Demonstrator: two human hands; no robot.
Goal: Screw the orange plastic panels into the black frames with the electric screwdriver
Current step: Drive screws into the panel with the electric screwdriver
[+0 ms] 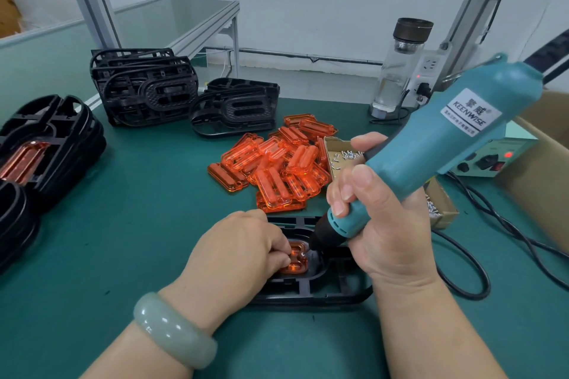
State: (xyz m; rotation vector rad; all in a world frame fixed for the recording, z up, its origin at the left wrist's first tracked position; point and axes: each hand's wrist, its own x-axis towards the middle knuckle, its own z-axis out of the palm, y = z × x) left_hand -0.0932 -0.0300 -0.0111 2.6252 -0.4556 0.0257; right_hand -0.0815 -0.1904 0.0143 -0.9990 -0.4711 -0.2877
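A black frame [332,286] lies on the green mat in front of me with an orange panel [297,266] seated in it. My left hand [243,246] rests over the frame's left part, its curled fingertips pressing down on the panel. My right hand [378,224] grips the teal electric screwdriver [431,144], tilted, its black tip down at a small screw [303,253] on the panel. Most of the panel is hidden under my left hand.
Several loose orange panels [280,166] are heaped behind the frame. A cardboard box of screws [345,155] sits beside them. Stacks of black frames stand at back [144,86], [237,104] and at left [46,144]. A glass bottle [397,71], power unit [486,160] and cables are at right.
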